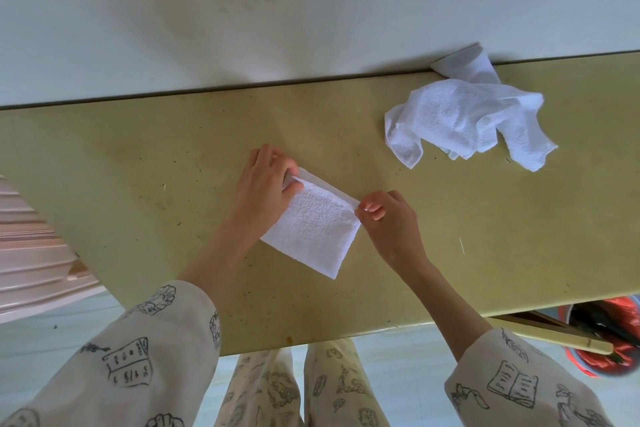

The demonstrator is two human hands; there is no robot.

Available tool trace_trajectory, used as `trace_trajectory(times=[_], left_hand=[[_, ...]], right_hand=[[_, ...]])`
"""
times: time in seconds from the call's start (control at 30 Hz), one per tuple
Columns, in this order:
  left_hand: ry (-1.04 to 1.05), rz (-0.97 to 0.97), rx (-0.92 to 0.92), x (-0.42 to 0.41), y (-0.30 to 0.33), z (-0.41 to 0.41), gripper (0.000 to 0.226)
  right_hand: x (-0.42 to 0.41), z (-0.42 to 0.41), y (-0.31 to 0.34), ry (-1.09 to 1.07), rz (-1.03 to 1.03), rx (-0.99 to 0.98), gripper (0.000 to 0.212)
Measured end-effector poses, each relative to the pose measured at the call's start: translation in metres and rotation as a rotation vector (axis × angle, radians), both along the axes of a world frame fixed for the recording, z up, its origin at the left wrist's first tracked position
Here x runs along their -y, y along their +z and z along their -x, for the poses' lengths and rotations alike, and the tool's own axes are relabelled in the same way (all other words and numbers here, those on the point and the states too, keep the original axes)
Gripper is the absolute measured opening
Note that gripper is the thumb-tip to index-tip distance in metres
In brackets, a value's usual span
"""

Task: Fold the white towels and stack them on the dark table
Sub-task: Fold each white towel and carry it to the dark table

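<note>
A small white towel (313, 230) lies folded into a rough square on the yellowish table (156, 184), near the middle. My left hand (265, 180) pinches its far left corner, where the layers show. My right hand (388, 218) pinches the far right corner with thumb and fingers. A heap of crumpled white towels (464, 114) sits at the back right of the table, one end touching the pale wall behind it.
A pale wall (277, 28) runs along the table's far edge. A pinkish ribbed object (31, 253) stands at the left below the table. A red-lined bin (609, 333) with sticks in it stands at the right on the floor.
</note>
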State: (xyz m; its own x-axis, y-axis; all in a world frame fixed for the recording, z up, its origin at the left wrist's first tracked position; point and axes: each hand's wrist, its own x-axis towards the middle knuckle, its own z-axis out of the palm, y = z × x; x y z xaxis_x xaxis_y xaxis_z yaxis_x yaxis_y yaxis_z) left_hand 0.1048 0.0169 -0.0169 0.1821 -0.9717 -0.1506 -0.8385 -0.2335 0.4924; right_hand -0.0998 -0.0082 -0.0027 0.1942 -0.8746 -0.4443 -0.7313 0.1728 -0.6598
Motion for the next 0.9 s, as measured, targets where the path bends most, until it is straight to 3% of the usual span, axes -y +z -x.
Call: trace_trajectory(times=[0.13,0.33,0.57,0.9], left_hand=[[0.019,-0.040,-0.053,0.002,0.001,-0.003,0.016],[0.129,-0.058,-0.279,0.006,0.006,0.001,0.008],[0.205,-0.097,-0.276,0.011,0.002,0.004,0.012],[0.065,-0.070,-0.201,0.005,-0.004,0.001,0.012]], right_hand=[[0.001,0.001,-0.002,0.038,-0.039,-0.009,0.005],[0.006,-0.001,-0.003,0.066,-0.058,-0.054,0.005],[0.010,-0.006,-0.004,0.079,-0.061,-0.135,0.011],[-0.001,-0.006,-0.003,0.020,-0.004,-0.099,0.014]])
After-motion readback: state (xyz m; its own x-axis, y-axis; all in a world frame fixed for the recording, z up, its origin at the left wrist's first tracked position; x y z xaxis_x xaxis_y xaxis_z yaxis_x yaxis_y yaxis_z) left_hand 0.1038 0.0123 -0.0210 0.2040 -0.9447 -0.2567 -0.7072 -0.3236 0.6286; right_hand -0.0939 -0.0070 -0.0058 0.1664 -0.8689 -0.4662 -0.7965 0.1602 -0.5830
